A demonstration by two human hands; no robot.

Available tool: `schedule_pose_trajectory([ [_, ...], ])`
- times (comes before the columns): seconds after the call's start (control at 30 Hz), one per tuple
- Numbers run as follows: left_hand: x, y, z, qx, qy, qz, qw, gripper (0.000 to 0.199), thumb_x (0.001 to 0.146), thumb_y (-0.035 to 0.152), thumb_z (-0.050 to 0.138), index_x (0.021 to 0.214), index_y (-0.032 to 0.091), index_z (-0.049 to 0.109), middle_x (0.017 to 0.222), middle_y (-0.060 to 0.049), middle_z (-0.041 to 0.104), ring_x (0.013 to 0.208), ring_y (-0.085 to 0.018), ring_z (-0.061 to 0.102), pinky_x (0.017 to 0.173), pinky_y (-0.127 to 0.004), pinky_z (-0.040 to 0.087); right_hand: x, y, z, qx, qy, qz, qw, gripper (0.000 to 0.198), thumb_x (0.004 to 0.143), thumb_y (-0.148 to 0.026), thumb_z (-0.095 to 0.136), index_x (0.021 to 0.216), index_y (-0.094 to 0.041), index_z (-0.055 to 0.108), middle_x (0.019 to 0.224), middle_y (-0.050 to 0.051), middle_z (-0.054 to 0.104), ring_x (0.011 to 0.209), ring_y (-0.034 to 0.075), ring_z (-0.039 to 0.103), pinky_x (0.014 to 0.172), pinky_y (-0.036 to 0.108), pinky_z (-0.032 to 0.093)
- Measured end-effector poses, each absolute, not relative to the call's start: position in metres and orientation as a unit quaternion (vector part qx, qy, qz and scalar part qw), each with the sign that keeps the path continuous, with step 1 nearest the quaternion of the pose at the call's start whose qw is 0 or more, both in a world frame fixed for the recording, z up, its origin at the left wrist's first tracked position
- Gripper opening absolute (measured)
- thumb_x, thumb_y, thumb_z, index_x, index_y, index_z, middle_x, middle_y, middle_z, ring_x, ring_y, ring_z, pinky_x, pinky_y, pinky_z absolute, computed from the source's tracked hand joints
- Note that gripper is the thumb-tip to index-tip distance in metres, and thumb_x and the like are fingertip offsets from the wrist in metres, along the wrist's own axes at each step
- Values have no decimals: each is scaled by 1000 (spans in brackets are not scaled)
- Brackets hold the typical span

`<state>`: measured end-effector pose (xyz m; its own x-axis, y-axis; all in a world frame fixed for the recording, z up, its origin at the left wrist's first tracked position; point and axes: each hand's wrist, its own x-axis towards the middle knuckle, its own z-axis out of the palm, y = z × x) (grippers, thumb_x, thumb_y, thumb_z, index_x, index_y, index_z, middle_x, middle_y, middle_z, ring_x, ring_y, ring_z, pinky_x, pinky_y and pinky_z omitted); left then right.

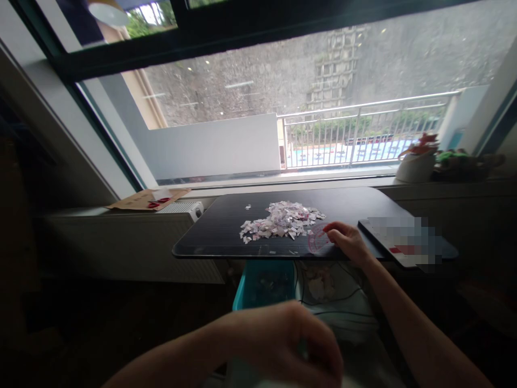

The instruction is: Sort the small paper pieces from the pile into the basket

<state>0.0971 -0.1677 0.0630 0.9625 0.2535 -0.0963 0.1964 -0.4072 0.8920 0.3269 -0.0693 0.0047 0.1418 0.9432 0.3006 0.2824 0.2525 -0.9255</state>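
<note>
Plastic pc (314, 240), round, see-thru, pinkish, is showing nr tbl (226, 215) edge beside paper scraps (285, 218); R hand (350, 243) is pinching its rim; L hand (293, 337) is blurring, fingers bent, can't tell if gripping.

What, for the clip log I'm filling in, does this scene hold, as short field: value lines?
Setting: dark table before a large window
On the table: pile of small pale pieces, a few lying apart
Right hand: fingers touching a clear pink item; firmness of grip unclear
Left hand: blurred, nearer the camera, fingers curled; whether it holds anything is unclear
Table's right side: flat item, partly pixelated
Lower down: teal bin
</note>
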Motion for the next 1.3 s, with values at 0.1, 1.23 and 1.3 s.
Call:
schedule_pose_trajectory([
  [0.1, 114, -132, 57, 880, 297, 151, 338, 20, 79, 31, 51, 83, 15, 62, 70, -1, 57, 64, -11, 51, 61, -21, 41, 327, -69, 4, -524, -584, 298, 543, 16, 65, -25, 50, 72, -16, 62, 52, -5, 50, 49, 10, 44, 47, 22, 33],
  [1.23, 16, 3, -3, 689, 555, 464, -45, 25, 75, 25, 48, 96, 17, 61, 93, -7, 61, 91, -21, 56, 86, -36, 44, 325, -68, 2, -622, -522, 162, 561, 22, 67, -31, 48, 74, -17, 64, 63, 2, 64, 61, 18, 57, 58, 26, 42],
  [1.3, 15, 3, -2, 687, 559, 462, -40, 25, 75, 25, 48, 96, 17, 61, 92, -7, 61, 90, -21, 56, 86, -36, 44, 322, -66, 0, -635, -520, 141, 554, 22, 67, -32, 48, 73, -18, 64, 61, 2, 64, 58, 18, 57, 57, 27, 41],
])
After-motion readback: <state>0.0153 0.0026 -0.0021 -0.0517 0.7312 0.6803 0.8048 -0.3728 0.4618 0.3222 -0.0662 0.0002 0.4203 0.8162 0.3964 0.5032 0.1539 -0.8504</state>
